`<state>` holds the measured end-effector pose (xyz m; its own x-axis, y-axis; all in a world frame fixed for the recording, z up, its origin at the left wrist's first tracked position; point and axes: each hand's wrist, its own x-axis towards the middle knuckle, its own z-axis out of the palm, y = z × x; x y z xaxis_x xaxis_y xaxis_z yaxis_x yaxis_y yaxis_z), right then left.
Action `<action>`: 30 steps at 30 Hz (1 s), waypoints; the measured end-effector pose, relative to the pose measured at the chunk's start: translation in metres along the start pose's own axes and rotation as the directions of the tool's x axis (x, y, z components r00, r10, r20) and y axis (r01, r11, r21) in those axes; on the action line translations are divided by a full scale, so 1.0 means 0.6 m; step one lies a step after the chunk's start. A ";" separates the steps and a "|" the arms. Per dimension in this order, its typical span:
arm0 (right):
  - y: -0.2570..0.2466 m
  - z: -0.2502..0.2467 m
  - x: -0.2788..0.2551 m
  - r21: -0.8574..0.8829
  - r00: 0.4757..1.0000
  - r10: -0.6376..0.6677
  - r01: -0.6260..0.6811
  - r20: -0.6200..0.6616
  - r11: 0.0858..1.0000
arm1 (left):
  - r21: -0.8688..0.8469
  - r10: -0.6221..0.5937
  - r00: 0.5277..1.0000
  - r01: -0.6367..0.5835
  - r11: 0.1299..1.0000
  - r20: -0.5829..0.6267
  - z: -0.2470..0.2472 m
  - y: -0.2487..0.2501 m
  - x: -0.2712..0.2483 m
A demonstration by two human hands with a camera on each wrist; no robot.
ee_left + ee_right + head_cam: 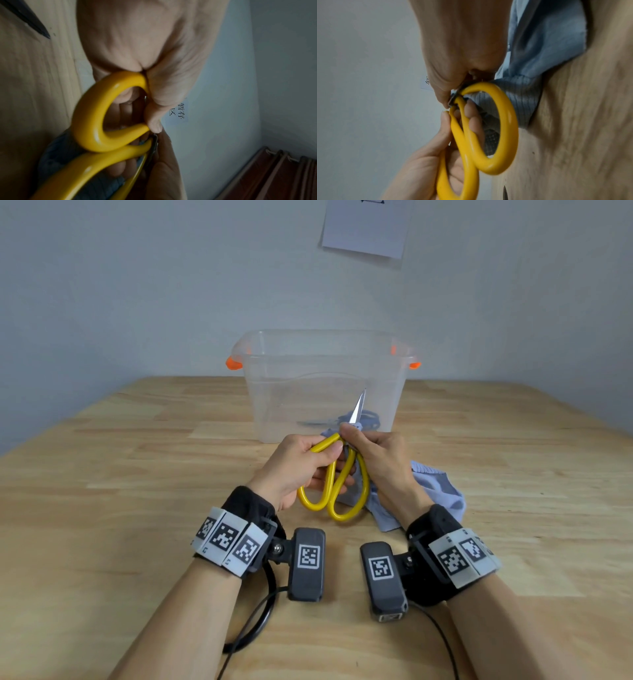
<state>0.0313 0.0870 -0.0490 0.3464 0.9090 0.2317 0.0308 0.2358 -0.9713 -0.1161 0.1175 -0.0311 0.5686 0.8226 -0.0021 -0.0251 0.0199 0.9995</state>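
Scissors: centre frame, above the table; long axis from loops near the person up to the tip toward the bin.
Left hand: curled round one loop.
Right hand: pinching cloth at the pivot, blade just ahead.

scissors pivot hidden under right grip
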 end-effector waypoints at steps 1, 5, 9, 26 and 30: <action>0.000 -0.002 0.000 0.070 0.997 0.028 -0.033 0.069 0.997 | -0.002 -0.001 1.000 0.001 1.000 -0.008 -0.001 0.000 0.001; 0.004 -0.004 0.006 0.257 0.969 0.103 -0.161 0.227 0.953 | -0.057 -0.020 0.999 0.019 0.998 -0.031 -0.003 0.003 0.000; 0.010 -0.005 0.014 0.338 0.962 0.135 -0.212 0.239 0.917 | -0.088 -0.026 0.999 0.024 0.996 -0.025 -0.002 0.003 0.000; 0.005 -0.002 0.005 0.153 0.986 0.014 -0.039 0.163 0.987 | -0.053 0.004 0.999 -0.006 0.999 -0.040 -0.005 0.002 0.002; 0.002 0.000 0.002 0.125 0.992 -0.015 0.000 0.123 0.992 | -0.067 -0.006 0.999 0.003 0.998 -0.035 -0.006 0.005 0.000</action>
<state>0.0319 0.0883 -0.0498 0.2283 0.9406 0.2512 -0.0869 0.2767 -0.9570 -0.1193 0.1197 -0.0285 0.5399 0.8417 -0.0090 -0.0786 0.0610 0.9950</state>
